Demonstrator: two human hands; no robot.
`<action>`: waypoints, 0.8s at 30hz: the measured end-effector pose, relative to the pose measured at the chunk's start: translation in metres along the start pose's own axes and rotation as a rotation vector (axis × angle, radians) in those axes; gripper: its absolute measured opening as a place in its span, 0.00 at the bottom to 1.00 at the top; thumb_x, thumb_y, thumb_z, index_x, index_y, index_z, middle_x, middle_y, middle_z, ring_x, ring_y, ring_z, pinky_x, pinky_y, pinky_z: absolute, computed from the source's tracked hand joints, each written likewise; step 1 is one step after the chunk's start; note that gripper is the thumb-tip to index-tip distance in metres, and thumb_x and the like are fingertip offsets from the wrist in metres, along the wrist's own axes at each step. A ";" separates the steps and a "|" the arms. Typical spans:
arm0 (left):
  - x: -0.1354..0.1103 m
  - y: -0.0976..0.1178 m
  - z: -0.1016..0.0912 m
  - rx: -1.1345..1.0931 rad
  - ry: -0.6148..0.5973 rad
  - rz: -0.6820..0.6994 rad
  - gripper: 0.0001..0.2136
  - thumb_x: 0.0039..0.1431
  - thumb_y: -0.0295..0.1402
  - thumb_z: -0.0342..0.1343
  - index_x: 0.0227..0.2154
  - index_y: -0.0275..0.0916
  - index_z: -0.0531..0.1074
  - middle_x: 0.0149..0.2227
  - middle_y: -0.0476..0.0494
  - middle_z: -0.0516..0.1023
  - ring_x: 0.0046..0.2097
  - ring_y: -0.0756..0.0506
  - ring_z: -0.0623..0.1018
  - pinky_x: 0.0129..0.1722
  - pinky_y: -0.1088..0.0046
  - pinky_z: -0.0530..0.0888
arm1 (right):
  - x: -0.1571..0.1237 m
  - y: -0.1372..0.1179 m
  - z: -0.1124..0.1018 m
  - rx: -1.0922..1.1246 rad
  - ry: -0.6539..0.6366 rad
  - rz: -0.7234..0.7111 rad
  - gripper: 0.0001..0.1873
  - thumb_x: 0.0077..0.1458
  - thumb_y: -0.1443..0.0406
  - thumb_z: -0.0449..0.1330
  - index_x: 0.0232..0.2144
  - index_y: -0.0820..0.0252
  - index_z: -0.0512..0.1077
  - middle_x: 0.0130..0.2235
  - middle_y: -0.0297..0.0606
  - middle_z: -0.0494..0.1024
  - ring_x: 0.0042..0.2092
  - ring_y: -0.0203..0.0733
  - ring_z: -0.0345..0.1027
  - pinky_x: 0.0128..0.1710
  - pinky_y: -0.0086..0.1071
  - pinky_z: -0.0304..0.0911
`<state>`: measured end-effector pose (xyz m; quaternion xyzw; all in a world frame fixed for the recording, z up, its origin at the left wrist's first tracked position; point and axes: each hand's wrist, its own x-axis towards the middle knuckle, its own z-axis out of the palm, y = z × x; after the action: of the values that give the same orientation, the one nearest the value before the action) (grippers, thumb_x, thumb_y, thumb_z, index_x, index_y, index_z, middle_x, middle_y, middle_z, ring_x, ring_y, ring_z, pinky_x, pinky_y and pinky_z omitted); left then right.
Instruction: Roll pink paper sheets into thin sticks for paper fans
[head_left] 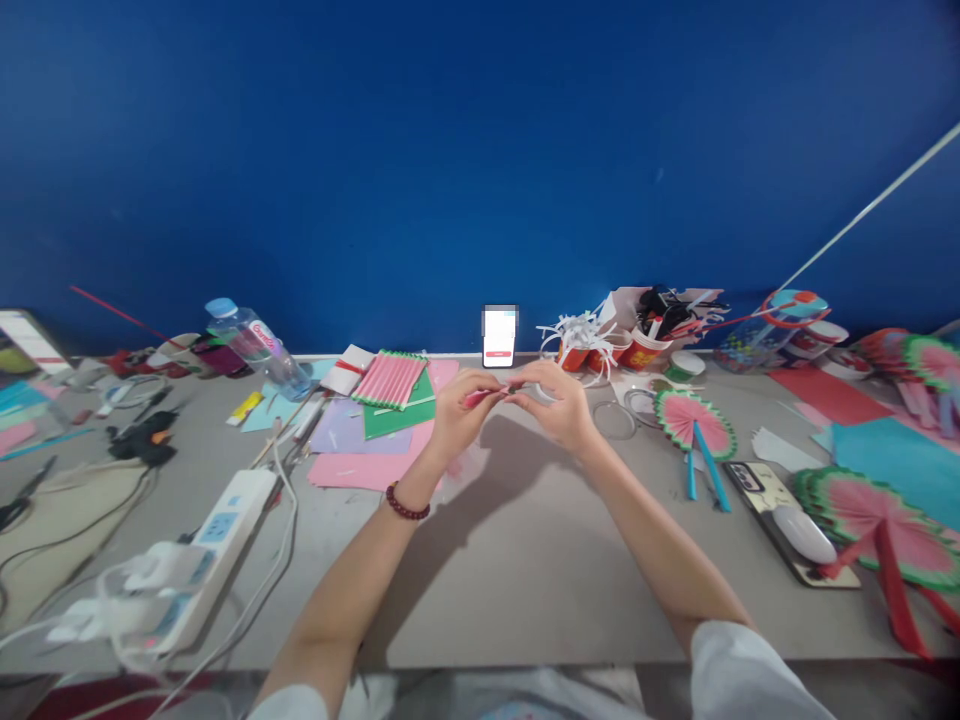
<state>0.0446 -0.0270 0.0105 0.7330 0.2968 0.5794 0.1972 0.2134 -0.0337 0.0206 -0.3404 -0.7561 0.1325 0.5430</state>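
Observation:
In the middle of the view, above the grey table, my left hand and my right hand meet at the fingertips. A small piece of pink paper shows between the fingers of my left hand, mostly hidden. My right thumb and fingers pinch at its right end, where a small dark spot is visible. Just behind the hands, a lit phone stands upright against the blue wall. Left of my left hand, a pleated pink paper with green edges lies on a green sheet.
Pink sheets, a tilted bottle and a power strip are on the left. To the right stand cups of scraps. Watermelon-like paper fans and a phone with a white mouse lie there too.

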 end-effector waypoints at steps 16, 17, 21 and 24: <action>-0.001 -0.007 0.001 -0.175 0.043 -0.146 0.07 0.54 0.35 0.60 0.31 0.37 0.72 0.31 0.45 0.75 0.34 0.50 0.75 0.35 0.74 0.73 | -0.004 -0.002 0.002 0.055 0.039 0.144 0.08 0.49 0.60 0.65 0.32 0.55 0.76 0.32 0.36 0.80 0.35 0.40 0.73 0.38 0.35 0.69; -0.001 -0.009 0.002 -0.208 0.063 -0.165 0.08 0.53 0.35 0.61 0.32 0.37 0.72 0.31 0.46 0.75 0.33 0.51 0.75 0.34 0.75 0.73 | -0.005 -0.001 0.003 0.079 0.044 0.169 0.08 0.49 0.60 0.64 0.32 0.56 0.76 0.32 0.36 0.80 0.35 0.40 0.73 0.37 0.35 0.69; -0.001 -0.012 0.003 -0.253 0.067 -0.201 0.09 0.52 0.36 0.61 0.33 0.37 0.73 0.32 0.45 0.76 0.33 0.51 0.76 0.34 0.75 0.74 | -0.007 0.005 0.006 0.170 0.062 0.231 0.08 0.49 0.60 0.64 0.30 0.58 0.75 0.30 0.36 0.79 0.33 0.39 0.73 0.36 0.34 0.69; -0.001 -0.007 0.002 -0.194 0.044 -0.186 0.08 0.54 0.36 0.60 0.34 0.37 0.74 0.34 0.43 0.78 0.35 0.49 0.76 0.36 0.73 0.75 | -0.008 0.006 0.008 0.186 0.066 0.234 0.08 0.49 0.60 0.64 0.30 0.58 0.75 0.30 0.36 0.78 0.34 0.39 0.72 0.36 0.33 0.69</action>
<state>0.0452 -0.0217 0.0048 0.6667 0.3103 0.6007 0.3137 0.2092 -0.0333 0.0085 -0.3789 -0.6774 0.2530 0.5776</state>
